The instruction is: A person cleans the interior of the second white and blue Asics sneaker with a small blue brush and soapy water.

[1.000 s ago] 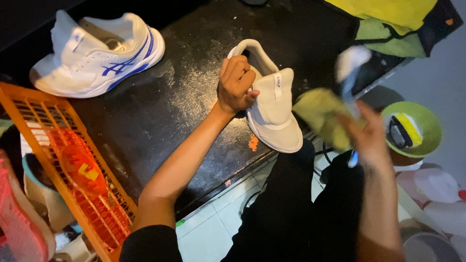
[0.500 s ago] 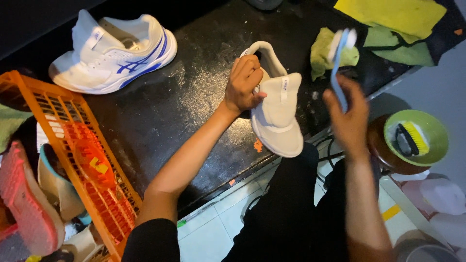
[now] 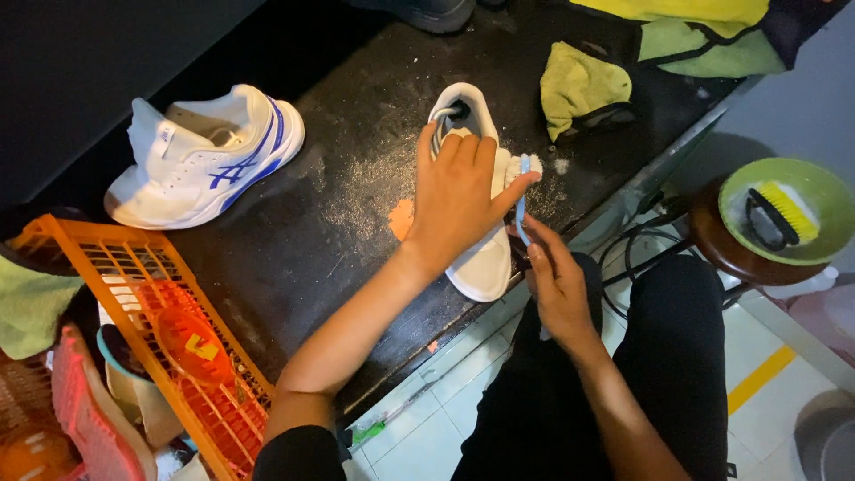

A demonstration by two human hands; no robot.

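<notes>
Now right hand (image 3: pixel 559 287) gripping brush (image 3: pixel 523 198) against left-hand-held (image 3: pixel 459 200) shoe (image 3: pixel 481 258), no longer raised

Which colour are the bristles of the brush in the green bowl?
Yellow bristles, on a black-backed brush, seen in the head view.

Dim, warm light; sharp focus

Your left hand (image 3: pixel 459 200) presses on a white shoe of smooth, faintly glossy synthetic (image 3: pixel 485 258), while your right hand (image 3: pixel 557 285) holds a slim blue plastic brush (image 3: pixel 523 200). The black worktop (image 3: pixel 294 240) looks matt, rough and speckled with pale powder. The second white shoe with blue stripes (image 3: pixel 205 156) shows the same smooth upper. The yellow-green cloth (image 3: pixel 579 85) looks soft and nappy; the orange plastic crate (image 3: pixel 178 356) is shiny.
</notes>
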